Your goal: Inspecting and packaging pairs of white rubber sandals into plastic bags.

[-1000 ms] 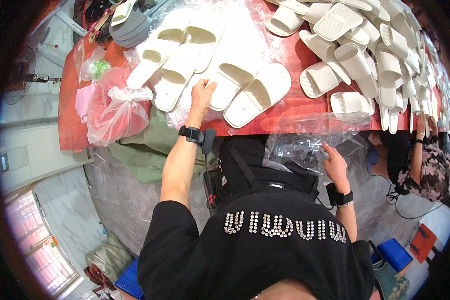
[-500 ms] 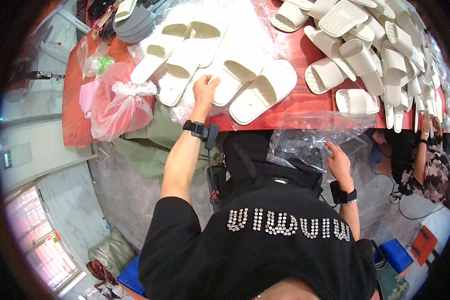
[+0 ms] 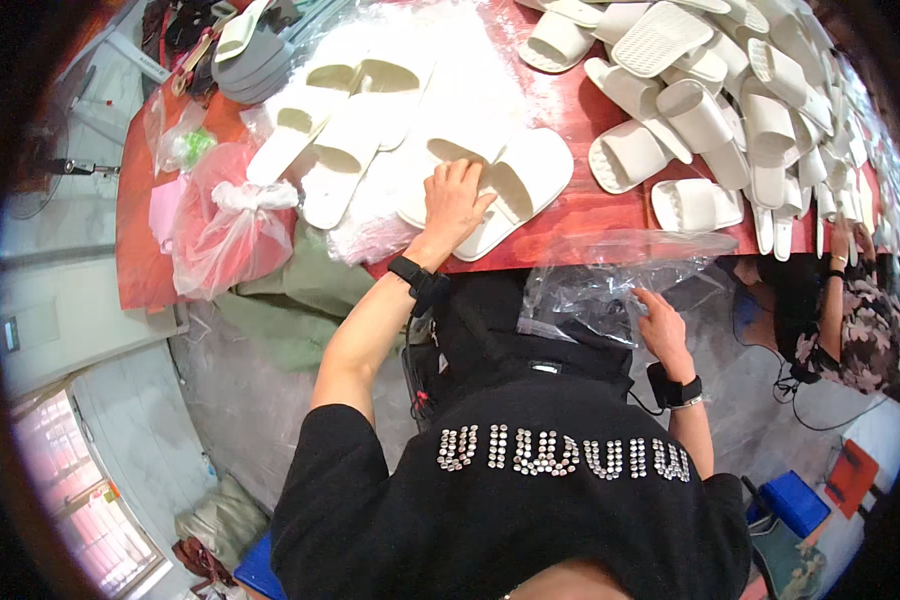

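Off-white slide slippers lie on the red table. My left hand [image 3: 455,208] rests over the near pair, fingers bent and thumb apart. Its fingertips reach the strap of the left slipper [image 3: 470,140], and its thumb lies by the right slipper [image 3: 538,172]. The hand hides the edges where the two meet. My right hand [image 3: 663,325] is below the table edge, closed at the side of a clear plastic bag [image 3: 585,300]. The bag lies partly on the table and hangs over my lap. Another slipper pair [image 3: 332,170] lies to the left.
A large heap of slippers [image 3: 725,120] covers the right side of the table [image 3: 370,268]. A tied bag with pink contents [image 3: 232,225] sits at the left, above green cloth [image 3: 285,310]. Another person's arm [image 3: 832,300] reaches in at the far right.
My left hand has moved right, from between the two slipper pairs onto the near pair. My right hand stays at the plastic bag. The whole view has shifted slightly.
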`<state>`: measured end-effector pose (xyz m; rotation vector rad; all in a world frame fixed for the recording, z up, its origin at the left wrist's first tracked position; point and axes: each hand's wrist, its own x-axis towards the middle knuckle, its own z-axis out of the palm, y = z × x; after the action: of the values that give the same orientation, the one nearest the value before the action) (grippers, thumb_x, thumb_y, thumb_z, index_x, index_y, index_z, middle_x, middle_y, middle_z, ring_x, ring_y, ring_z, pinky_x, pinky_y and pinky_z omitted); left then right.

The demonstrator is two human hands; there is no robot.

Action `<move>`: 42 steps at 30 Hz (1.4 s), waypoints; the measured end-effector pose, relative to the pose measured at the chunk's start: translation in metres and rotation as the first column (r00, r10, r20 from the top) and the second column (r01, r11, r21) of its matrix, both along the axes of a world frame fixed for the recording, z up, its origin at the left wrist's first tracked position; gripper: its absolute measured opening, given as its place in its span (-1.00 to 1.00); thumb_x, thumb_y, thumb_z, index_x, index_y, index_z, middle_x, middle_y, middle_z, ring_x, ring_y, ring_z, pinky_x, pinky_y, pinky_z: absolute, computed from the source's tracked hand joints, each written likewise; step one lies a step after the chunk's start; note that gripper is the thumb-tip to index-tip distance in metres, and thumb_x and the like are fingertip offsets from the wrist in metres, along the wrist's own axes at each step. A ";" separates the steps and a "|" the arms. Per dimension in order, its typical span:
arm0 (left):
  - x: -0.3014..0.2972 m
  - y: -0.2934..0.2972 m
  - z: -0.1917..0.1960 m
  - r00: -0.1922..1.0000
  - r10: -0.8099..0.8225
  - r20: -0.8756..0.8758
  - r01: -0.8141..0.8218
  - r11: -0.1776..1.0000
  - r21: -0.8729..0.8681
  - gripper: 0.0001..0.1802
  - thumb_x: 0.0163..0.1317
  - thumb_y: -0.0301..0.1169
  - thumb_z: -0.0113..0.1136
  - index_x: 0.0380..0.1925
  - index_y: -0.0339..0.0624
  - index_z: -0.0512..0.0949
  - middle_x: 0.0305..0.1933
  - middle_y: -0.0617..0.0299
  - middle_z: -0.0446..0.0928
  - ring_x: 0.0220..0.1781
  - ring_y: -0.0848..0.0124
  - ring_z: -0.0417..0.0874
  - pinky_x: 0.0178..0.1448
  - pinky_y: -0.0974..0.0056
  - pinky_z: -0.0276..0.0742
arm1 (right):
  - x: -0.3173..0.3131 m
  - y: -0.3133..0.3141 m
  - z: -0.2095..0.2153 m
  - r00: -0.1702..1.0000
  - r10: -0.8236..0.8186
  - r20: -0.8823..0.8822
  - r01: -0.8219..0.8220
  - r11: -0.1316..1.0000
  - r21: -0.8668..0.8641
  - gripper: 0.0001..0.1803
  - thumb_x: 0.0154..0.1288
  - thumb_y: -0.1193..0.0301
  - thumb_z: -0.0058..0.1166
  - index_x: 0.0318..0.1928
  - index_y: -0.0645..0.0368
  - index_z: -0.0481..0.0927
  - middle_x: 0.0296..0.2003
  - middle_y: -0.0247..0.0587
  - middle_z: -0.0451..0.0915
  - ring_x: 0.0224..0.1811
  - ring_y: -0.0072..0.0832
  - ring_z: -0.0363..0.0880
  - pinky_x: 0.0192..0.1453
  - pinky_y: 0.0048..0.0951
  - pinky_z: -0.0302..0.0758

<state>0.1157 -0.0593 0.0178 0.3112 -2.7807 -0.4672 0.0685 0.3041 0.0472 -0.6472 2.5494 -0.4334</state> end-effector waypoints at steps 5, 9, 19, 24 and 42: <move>-0.031 0.013 -0.021 0.995 0.069 -0.073 -0.080 0.985 -0.151 -0.68 -0.12 -0.18 0.19 -0.41 -0.16 0.50 -0.23 0.17 0.37 -0.06 0.19 0.28 -0.10 0.05 0.18 | 0.002 0.003 0.004 0.998 -0.026 -0.058 0.027 1.000 0.013 -0.53 -0.06 0.52 -0.14 -0.03 -0.04 0.42 -0.19 -0.15 0.49 -0.21 -0.12 0.49 -0.17 -0.17 0.43; -0.038 0.009 -0.030 0.963 0.204 -0.174 -0.230 0.962 -0.149 -0.84 -0.08 -0.30 0.07 -0.53 -0.12 0.51 -0.30 0.15 0.40 -0.11 0.16 0.32 -0.13 0.03 0.22 | 0.006 0.008 0.002 0.999 -0.029 -0.020 0.030 0.999 0.036 -0.53 -0.05 0.51 -0.13 -0.02 -0.04 0.41 -0.19 -0.11 0.49 -0.27 -0.07 0.50 -0.22 -0.15 0.45; -0.032 -0.016 0.008 0.914 0.359 -0.189 -0.346 0.933 0.098 -0.83 0.01 -0.47 -0.06 -0.37 -0.30 0.42 -0.29 -0.01 0.42 -0.15 0.01 0.36 -0.13 -0.01 0.22 | 0.012 0.014 0.001 1.000 -0.018 0.014 0.018 0.999 0.027 -0.52 -0.07 0.53 -0.15 -0.03 -0.01 0.42 -0.22 -0.12 0.49 -0.21 -0.14 0.49 -0.19 -0.18 0.43; -0.043 -0.028 0.011 0.881 0.390 -0.266 -0.331 0.912 0.243 -0.77 0.11 -0.42 -0.06 -0.33 -0.39 0.43 -0.33 -0.13 0.42 -0.23 -0.05 0.38 -0.12 0.04 0.26 | 0.015 0.017 0.002 0.999 -0.017 -0.042 0.015 0.999 -0.034 -0.61 -0.01 0.52 -0.15 -0.09 -0.03 0.46 -0.26 -0.13 0.54 -0.28 -0.15 0.53 -0.27 -0.19 0.45; -0.071 0.029 0.023 0.782 0.594 0.189 -0.623 0.758 0.193 -0.59 0.06 -0.28 0.05 -0.13 -0.33 0.36 -0.06 -0.04 0.34 0.02 -0.01 0.29 0.04 -0.03 0.21 | 0.060 0.110 -0.031 0.932 -0.290 0.217 0.249 0.948 0.199 -0.67 0.00 0.43 -0.15 -0.17 -0.02 0.52 -0.35 -0.22 0.59 -0.25 -0.22 0.54 -0.23 -0.23 0.45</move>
<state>0.0448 -0.0305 0.0408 1.2950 -2.5058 -0.6301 0.1286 0.4140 0.0163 -0.1662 2.4098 -0.3575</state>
